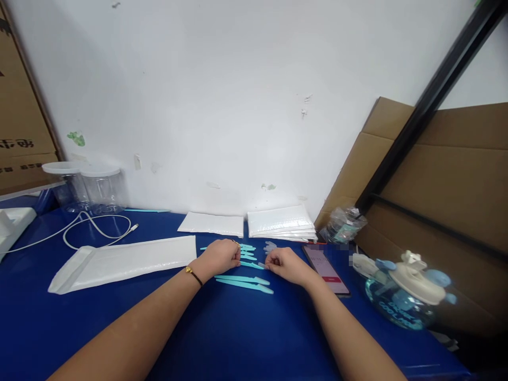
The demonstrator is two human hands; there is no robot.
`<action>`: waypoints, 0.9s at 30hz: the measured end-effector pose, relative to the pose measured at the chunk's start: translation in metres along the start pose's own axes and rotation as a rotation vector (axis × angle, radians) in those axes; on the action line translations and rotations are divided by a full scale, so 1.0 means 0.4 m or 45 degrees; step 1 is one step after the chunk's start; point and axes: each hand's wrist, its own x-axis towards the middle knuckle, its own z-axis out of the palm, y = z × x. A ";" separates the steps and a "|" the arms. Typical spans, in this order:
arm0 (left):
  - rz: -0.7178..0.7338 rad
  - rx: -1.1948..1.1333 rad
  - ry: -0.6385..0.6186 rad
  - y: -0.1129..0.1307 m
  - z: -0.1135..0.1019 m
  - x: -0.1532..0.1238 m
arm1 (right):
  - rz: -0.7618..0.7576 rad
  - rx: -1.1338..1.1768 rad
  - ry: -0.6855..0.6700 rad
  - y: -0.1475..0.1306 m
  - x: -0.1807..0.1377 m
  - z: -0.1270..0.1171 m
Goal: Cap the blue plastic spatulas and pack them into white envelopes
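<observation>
My left hand point(224, 255) is closed in a pinch around the handle of a turquoise eyebrow razor point(253, 265). At that razor's blade end, my right hand point(286, 264) pinches a small translucent cap point(262, 265); whether the cap sits on the blade cannot be made out. Two more eyebrow razors point(244, 284) lie side by side on the table nearer to me. Beyond my left fingers is a row of several turquoise razors point(248, 247), partly hidden by that hand. A little pile of translucent caps point(270, 246) lies just past my right fingers.
White bubble mailers point(281, 221) are stacked by the wall, with another mailer point(212, 224) beside them. A long white mailer point(130, 262) lies left. A phone point(327, 270) and a water bottle point(408, 291) stand right; clear jars point(103, 188) and a cable point(93, 218) are at left.
</observation>
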 end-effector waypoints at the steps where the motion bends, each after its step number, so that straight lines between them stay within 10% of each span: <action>1: -0.004 -0.003 -0.004 -0.001 0.000 -0.001 | 0.012 -0.004 -0.002 0.005 -0.002 -0.003; 14: 0.016 -0.048 0.014 0.002 0.005 0.000 | 0.029 0.001 -0.010 -0.014 0.000 -0.001; 22: 0.059 -0.316 -0.264 0.011 -0.008 -0.019 | 0.074 0.281 -0.227 -0.022 -0.011 -0.001; 27: -0.018 -0.081 0.051 -0.022 -0.014 -0.007 | 0.243 0.048 0.199 0.049 -0.021 -0.050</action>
